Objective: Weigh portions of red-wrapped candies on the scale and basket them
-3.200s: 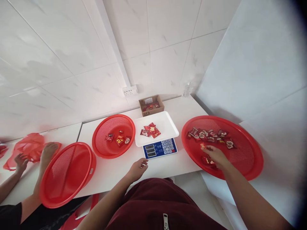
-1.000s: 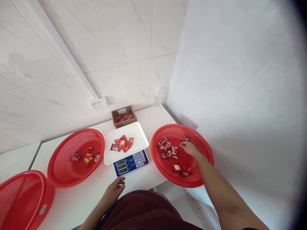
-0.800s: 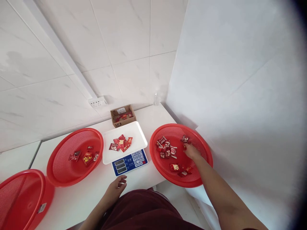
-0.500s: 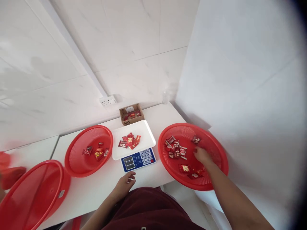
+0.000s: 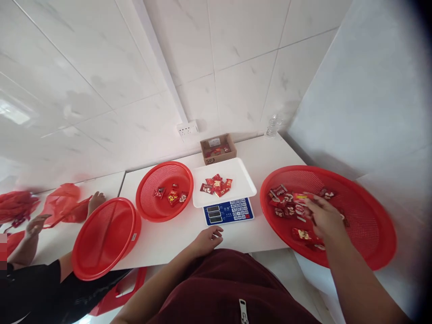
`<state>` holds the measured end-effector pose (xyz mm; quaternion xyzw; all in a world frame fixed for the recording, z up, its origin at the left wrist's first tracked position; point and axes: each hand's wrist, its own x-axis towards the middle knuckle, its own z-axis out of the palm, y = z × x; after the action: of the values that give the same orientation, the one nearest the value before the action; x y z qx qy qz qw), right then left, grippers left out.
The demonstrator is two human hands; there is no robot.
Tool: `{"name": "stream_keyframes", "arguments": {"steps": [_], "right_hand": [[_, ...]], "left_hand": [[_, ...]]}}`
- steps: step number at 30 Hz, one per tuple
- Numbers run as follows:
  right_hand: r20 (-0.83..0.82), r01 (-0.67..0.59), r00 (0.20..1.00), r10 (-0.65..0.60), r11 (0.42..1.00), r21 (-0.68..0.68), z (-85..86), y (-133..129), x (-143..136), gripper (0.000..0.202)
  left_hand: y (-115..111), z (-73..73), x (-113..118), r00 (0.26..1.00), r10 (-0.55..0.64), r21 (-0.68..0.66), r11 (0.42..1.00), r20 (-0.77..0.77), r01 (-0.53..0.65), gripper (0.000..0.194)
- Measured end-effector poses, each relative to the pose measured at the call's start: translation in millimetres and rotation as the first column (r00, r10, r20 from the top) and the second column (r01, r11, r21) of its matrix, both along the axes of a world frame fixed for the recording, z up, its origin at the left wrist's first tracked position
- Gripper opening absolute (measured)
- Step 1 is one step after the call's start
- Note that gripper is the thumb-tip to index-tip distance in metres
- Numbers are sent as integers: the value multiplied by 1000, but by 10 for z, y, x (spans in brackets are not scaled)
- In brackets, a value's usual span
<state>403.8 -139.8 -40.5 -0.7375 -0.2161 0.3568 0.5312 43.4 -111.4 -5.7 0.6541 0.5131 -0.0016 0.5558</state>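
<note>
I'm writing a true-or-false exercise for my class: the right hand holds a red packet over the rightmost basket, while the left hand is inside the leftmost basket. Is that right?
No, the place of the left hand is wrong: the head view shows it in front of the scale. The right hand does hold a red packet over the rightmost basket.

Wht marbled tile wall point(image 5: 243, 92) | wht tbl point(image 5: 158, 238) | pale flr point(image 5: 283, 267)

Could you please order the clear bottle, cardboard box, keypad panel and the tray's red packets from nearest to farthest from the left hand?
1. Keypad panel: just beyond the left hand.
2. Red packets on the white tray: behind the panel.
3. Cardboard box: behind the tray.
4. Clear bottle: at the table's back right corner.
</note>
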Motion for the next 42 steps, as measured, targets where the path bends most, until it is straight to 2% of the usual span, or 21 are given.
{"name": "stream_keyframes", "arguments": {"steps": [3, 5, 7, 9, 11, 13, 15, 18, 20, 23, 26, 29, 32, 36, 42], "right_hand": [[-35, -199, 979, 199, 980, 8, 377, 74, -604, 42], [-93, -416, 907, 412, 909, -37, 523, 76, -995, 43], [-167, -590, 803, 572, 802, -92, 584, 53, -1344, 43], [-212, -704, 704, 677, 704, -91, 589, 20, -1632, 41], [-221, -756, 645, 732, 652, -49, 563, -7, -1849, 38], [-217, -768, 629, 747, 640, -22, 516, -23, -1986, 35], [-203, -757, 647, 735, 652, -50, 454, -31, -2049, 36], [-171, -691, 722, 670, 710, -136, 367, -44, -2044, 40], [-177, -641, 767, 616, 748, -173, 339, -61, -2013, 40], [-205, -595, 802, 561, 780, -193, 344, -92, -1978, 39], [-212, -571, 818, 534, 800, -186, 350, -115, -1968, 36], [-218, -564, 822, 527, 806, -179, 334, -114, -1960, 35], [-215, -555, 828, 517, 811, -185, 326, -100, -1941, 35], [-244, -516, 849, 468, 835, -193, 349, -90, -1928, 33], [-504, -380, 816, 284, 920, -96, 317, -81, -1907, 26]], "left_hand": [[28, 3, -2, 993, 12, -59, 998, 118, -5, 47], [56, 1, 11, 977, 68, -119, 992, 202, -44, 57], [85, 19, 23, 943, 149, -212, 973, 296, -87, 66], [105, 53, 20, 900, 207, -316, 945, 383, -83, 67], [113, 81, -4, 869, 241, -385, 921, 432, -63, 61], [113, 79, -47, 862, 270, -412, 908, 429, -79, 56], [125, 46, -93, 867, 303, -414, 902, 396, -126, 52], [238, -12, -133, 858, 368, -382, 896, 358, -225, 45], [411, -24, -121, 830, 439, -347, 881, 345, -321, 40], [785, -1, -53, 787, 515, -313, 851, 340, -421, 32], [1135, 23, 21, 773, 529, -298, 845, 350, -443, 34], [1296, 6, 28, 800, 515, -279, 853, 308, -441, 46], [1257, -41, -58, 836, 488, -212, 870, 251, -445, 49], [1073, -81, -264, 871, 437, -111, 899, 222, -423, 36], [844, -82, -660, 885, 427, 91, 890, 184, -448, 27]]}}
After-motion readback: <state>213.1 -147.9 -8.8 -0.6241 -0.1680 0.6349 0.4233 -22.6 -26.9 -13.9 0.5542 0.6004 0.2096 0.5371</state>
